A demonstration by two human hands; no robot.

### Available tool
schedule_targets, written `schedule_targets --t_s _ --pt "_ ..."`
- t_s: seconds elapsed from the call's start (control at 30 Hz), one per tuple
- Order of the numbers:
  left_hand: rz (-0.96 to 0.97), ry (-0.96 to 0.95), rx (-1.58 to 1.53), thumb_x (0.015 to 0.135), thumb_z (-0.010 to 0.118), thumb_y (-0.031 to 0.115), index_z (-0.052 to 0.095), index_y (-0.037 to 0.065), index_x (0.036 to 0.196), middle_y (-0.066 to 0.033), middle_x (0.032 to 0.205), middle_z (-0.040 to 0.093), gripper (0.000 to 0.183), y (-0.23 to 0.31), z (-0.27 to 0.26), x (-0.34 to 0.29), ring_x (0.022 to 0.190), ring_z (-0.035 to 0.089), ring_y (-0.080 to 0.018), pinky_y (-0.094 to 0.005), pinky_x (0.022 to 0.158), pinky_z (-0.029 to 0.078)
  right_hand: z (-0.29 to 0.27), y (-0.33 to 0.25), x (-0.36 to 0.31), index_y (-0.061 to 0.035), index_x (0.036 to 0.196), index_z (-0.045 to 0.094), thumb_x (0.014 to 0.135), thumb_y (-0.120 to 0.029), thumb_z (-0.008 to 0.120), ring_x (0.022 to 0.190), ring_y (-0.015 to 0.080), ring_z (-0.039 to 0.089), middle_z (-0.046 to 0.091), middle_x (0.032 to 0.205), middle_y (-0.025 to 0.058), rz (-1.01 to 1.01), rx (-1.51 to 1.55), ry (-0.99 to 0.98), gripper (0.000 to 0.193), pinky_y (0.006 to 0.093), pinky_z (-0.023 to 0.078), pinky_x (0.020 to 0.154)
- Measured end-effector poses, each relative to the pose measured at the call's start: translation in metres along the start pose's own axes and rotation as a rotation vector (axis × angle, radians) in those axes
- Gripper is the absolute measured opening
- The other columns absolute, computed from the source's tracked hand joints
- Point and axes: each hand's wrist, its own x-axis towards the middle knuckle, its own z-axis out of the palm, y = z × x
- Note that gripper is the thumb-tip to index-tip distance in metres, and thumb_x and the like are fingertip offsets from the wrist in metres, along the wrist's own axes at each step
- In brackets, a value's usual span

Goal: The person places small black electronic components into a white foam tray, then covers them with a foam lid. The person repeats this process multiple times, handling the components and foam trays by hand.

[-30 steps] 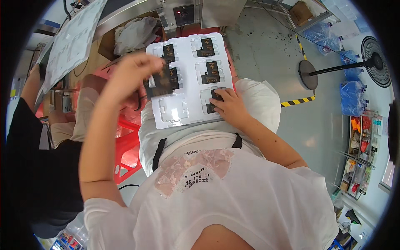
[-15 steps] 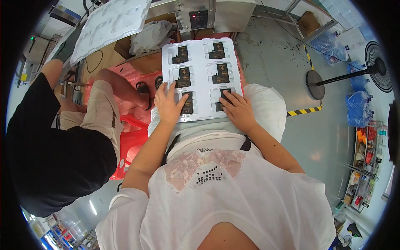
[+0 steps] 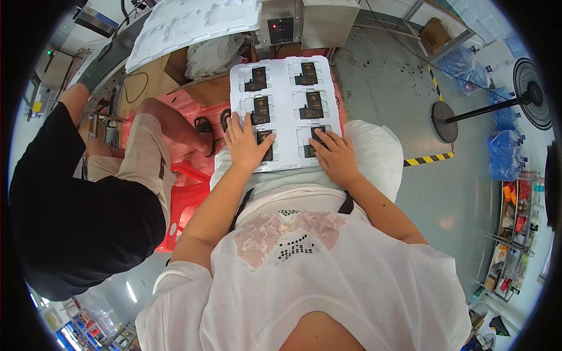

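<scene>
Head view: touching the two nearest black batteries [image 3: 264, 137] in a white tray [image 3: 283, 117] on the lap [image 3: 377, 146], grip spread on both left hand [image 3: 243, 145] and right hand [image 3: 338, 154].

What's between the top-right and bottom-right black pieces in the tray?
In the head view, the middle-right black piece lies there in the white tray; the right hand partly covers the bottom-right piece.

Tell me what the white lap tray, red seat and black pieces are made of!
White tray: probably thin, slightly shiny plastic, because pockets look moulded into it.
Red seat: likely smooth plastic, judging by its even colour and shine.
Black pieces: dark, mostly dull coverings with orangey marks, maybe plastic film; their insides don't show.
</scene>
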Motion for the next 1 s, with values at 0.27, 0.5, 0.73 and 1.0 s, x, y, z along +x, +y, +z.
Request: schedule_targets --t_s 0.27,0.5,0.73,1.0 --pt "0.083 0.068 0.034 0.071 0.071 0.032 0.056 0.004 0.112 -0.0220 0.134 0.036 0.052 0.023 -0.013 0.001 0.126 0.030 -0.0415 -0.0556 0.101 0.025 -0.013 -0.007 0.024 -0.0120 0.120 0.057 0.080 -0.015 0.062 0.114 0.0291 0.047 0.050 0.127 0.0123 0.059 0.184 0.080 0.040 0.0438 0.035 0.091" --pt "0.281 -0.001 -0.076 0.075 0.069 0.019 0.064 0.008 0.099 -0.0159 0.132 0.043 0.027 -0.001 -0.027 0.002 0.125 0.036 -0.0368 -0.0479 0.098 0.032 -0.087 -0.014 0.121 -0.0111 0.121 0.055 0.079 -0.013 0.065 0.113 0.0321 0.047 0.049 0.124 0.0163 -0.054 0.250 0.330 0.043 0.0420 0.036 0.093" --pt "0.348 -0.033 -0.044 0.078 0.067 0.022 0.060 0.010 0.106 -0.0179 0.137 0.035 0.031 -0.012 -0.021 -0.007 0.129 0.031 -0.0387 -0.0534 0.101 0.029 -0.128 0.005 0.210 -0.0129 0.132 0.046 0.074 -0.015 0.070 0.119 0.0333 0.043 0.044 0.131 0.0169 -0.221 -0.153 0.527 0.062 0.0477 0.038 0.095" --pt "0.258 -0.134 -0.051 0.076 0.069 0.032 0.056 0.014 0.104 -0.0176 0.138 0.032 0.036 -0.015 -0.034 0.013 0.134 0.022 -0.0413 -0.0610 0.103 0.022 -0.130 0.055 0.260 -0.0127 0.121 0.053 0.075 -0.016 0.066 0.100 0.0291 0.055 0.058 0.103 0.0102 -0.138 -0.447 0.068 0.049 0.0402 0.047 0.083"
